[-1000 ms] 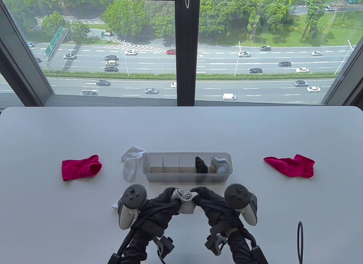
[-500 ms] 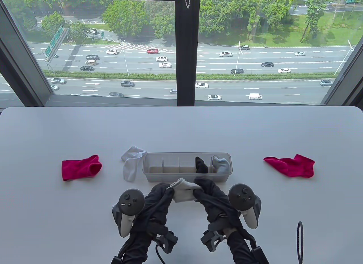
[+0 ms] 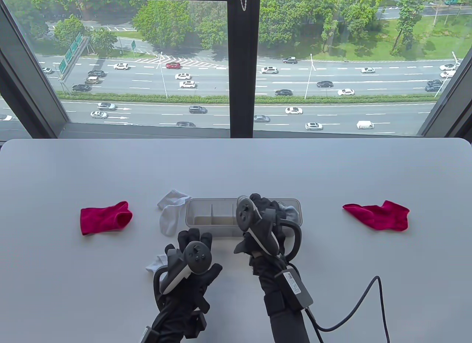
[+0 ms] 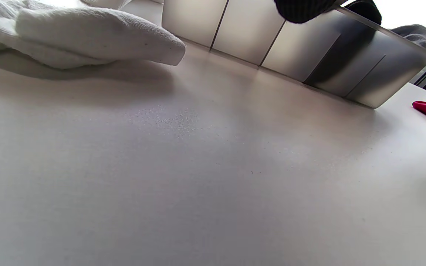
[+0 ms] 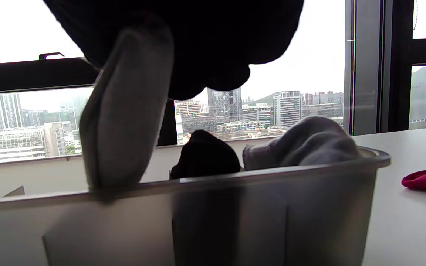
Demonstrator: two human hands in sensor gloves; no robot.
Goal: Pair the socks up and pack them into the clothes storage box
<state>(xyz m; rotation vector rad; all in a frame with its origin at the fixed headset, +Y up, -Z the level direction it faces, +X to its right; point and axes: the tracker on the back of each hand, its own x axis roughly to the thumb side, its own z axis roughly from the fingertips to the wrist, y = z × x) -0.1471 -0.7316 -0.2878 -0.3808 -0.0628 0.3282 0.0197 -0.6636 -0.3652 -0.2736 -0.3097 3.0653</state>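
Note:
The clear divided storage box (image 3: 206, 225) stands mid-table. My right hand (image 3: 263, 206) hovers over its right half and grips a pale grey sock bundle (image 5: 124, 122), whose lower end dips behind the box's front wall (image 5: 272, 177). To the right of that bundle, a black sock roll (image 5: 205, 155) and a grey sock roll (image 5: 309, 144) sit in compartments. My left hand (image 3: 191, 238) lies flat in front of the box with spread fingers, holding nothing. White socks (image 3: 170, 214) lie left of the box, and a further white sock (image 3: 154, 264) peeks out beside my left wrist.
One red sock (image 3: 105, 217) lies at the left of the table, another red sock (image 3: 379, 215) at the right. A black cable (image 3: 354, 313) trails from my right forearm across the near right of the table. The window is beyond the far table edge.
Both hands held the pale bundle in front of the box. The left hand has let go and flattened on the table; the right hand has carried the bundle up over the box.

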